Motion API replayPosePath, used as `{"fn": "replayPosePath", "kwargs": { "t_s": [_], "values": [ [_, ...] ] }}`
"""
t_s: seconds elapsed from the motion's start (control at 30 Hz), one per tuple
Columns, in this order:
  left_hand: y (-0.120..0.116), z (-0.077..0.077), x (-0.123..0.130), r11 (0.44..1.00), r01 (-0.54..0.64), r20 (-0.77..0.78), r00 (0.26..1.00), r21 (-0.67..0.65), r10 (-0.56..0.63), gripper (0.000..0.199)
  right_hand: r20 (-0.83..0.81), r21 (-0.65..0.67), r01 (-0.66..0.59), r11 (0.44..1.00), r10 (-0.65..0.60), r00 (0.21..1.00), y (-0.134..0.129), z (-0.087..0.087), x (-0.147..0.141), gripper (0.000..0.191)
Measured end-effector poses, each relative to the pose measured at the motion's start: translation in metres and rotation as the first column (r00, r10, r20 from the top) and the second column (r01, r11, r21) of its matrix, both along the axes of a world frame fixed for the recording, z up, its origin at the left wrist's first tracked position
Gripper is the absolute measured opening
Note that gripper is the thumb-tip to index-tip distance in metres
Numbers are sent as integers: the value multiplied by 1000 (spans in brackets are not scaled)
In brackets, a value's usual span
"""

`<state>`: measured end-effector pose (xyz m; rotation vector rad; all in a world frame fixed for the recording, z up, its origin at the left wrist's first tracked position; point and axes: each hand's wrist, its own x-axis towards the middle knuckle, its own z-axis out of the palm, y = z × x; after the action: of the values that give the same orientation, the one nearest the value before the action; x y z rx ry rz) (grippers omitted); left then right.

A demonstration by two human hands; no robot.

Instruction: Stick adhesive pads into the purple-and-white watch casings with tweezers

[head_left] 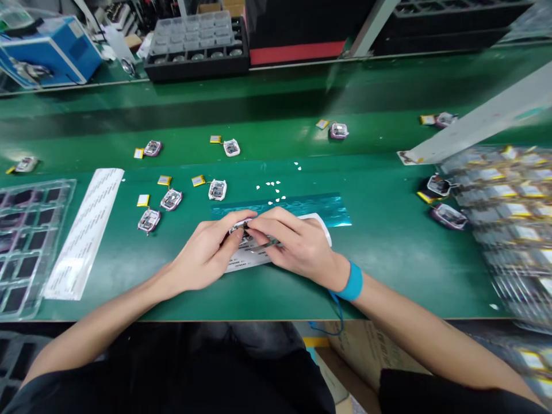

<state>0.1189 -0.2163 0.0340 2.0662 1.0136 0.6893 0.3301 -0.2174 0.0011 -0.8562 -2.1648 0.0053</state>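
Your black shirt is filling six o'clock. Your left hand is pinching a small device at its two o'clock; your right hand, at the device's four o'clock, is gripping a thin metal tool.

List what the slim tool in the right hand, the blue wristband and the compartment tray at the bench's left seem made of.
Slim tool: probably metal, from its grey, faintly shiny look, though blurred.
Blue wristband: matte elastic fabric or rubber, perhaps; it fits snugly without glare.
Compartment tray: likely clear, glossy plastic, being see-through with bright edges.
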Motion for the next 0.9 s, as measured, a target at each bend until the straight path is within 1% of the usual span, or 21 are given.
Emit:
{"fn": "replayPosePath", "kwargs": {
  "t_s": [0.13, 0.2, 0.27, 0.33, 0.43, 0.53, 0.63, 0.7, 0.8, 0.83, 0.9],
  "values": [
    [2, -6, 1, 994, -103, 53, 993, 22, 102, 22, -125, -89, -110, 990, 98, 987, 6, -1, 4, 15],
    [4, -8, 2, 992, -123, 79, 989, 19, 122, 19, -176, -124, -140, 982, 117, 977, 8, 0, 4, 14],
    [4, -10, 3, 994, -109, 83, 991, 10, 108, 16, -191, -139, -135, 981, 107, 976, 9, 0, 4, 13],
    [4, -12, 5, 996, -91, 86, 992, -11, 91, 15, -185, -123, -108, 987, 84, 979, 8, 0, 2, 13],
    [4, -13, 7, 990, -84, 137, 986, -113, 99, 17, -174, -93, -49, 994, 32, 984, 4, -2, 0, 13],
    [5, -13, 9, 962, -47, 242, 964, -268, 114, 17, -114, -71, -9, 997, 1, 994, 2, -4, 2, 21],
    [6, -13, 10, 936, -14, 310, 942, -351, 130, 18, -7, -16, 15, 1000, -16, 1000, 2, -4, 8, 25],
    [6, -13, 10, 931, -2, 326, 936, -366, 131, 17, 106, 41, -4, 999, -1, 994, 3, -2, 13, 28],
    [5, -14, 11, 937, -7, 309, 943, -350, 123, 16, 276, 131, -37, 991, 0, 961, 4, 1, 19, 29],
    [4, -14, 11, 942, -27, 288, 949, -333, 129, 16, 295, 148, -11, 989, -34, 955, 5, 2, 19, 29],
    [2, -15, 12, 949, -76, 244, 957, -305, 155, 15, 274, 156, 131, 979, -170, 947, 9, 4, 20, 31]
  ]
}}
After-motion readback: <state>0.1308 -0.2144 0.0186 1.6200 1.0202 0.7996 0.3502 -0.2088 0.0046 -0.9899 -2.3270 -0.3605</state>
